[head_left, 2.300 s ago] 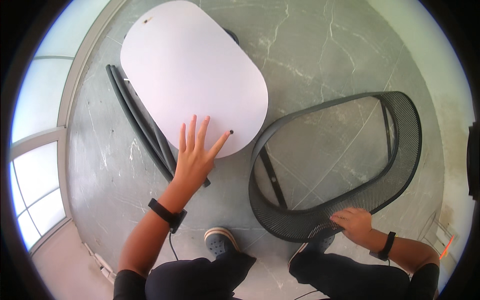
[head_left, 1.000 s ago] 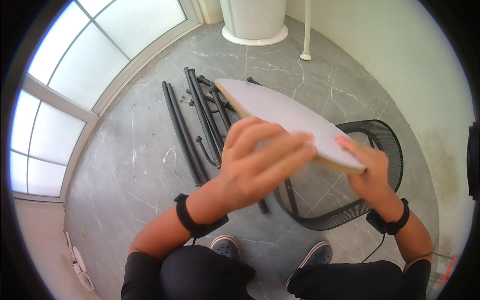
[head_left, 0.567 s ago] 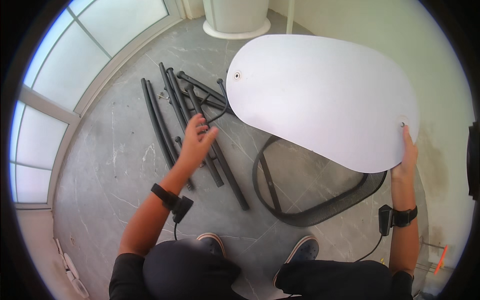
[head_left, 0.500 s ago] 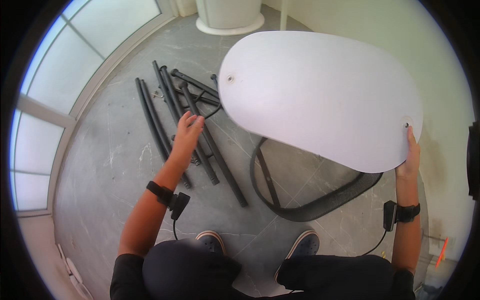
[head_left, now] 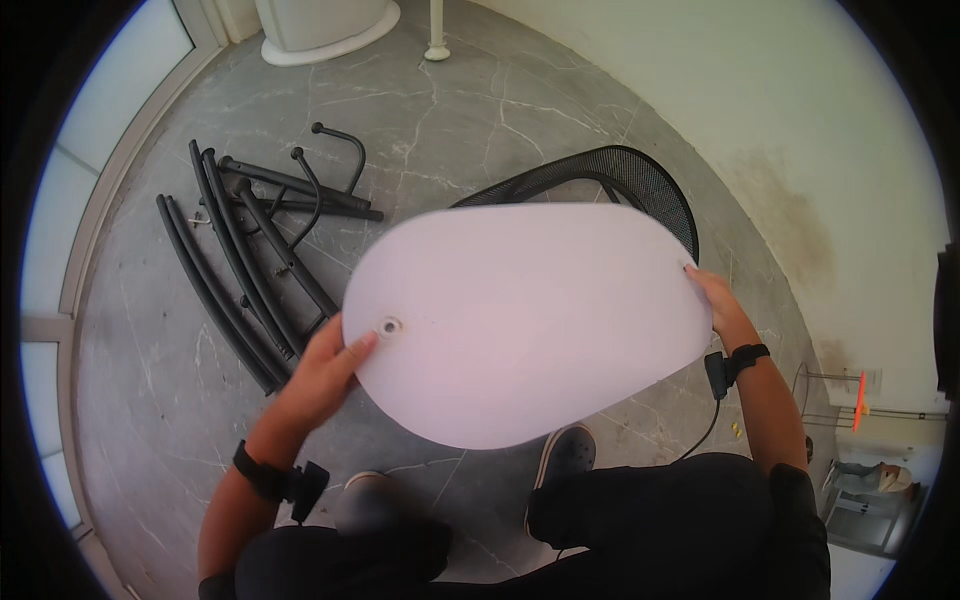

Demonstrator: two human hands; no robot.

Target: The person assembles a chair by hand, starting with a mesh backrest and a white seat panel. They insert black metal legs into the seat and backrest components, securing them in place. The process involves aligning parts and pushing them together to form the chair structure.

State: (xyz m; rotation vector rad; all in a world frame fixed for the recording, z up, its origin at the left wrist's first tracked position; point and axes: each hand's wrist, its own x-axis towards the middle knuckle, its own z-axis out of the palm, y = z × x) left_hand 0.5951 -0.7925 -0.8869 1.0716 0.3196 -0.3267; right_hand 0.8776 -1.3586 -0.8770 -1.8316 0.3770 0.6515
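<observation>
I hold a large white oval board (head_left: 530, 320) flat in front of me, over my knees. My left hand (head_left: 325, 368) grips its left edge, thumb on top next to a small round hole fitting (head_left: 388, 326). My right hand (head_left: 718, 305) grips the right edge. Behind the board a black mesh chair shell (head_left: 600, 175) lies on the floor, mostly hidden by the board.
A pile of black metal tubes and curved frame parts (head_left: 255, 250) lies on the grey marbled floor at my left. A white round base (head_left: 325, 25) and a white post (head_left: 436, 40) stand at the far edge. A pale wall (head_left: 800, 150) runs on the right, windows on the left.
The board has come down from raised and held by the right hand alone to flat over my knees. My left hand left the tube pile and took the board's left edge.
</observation>
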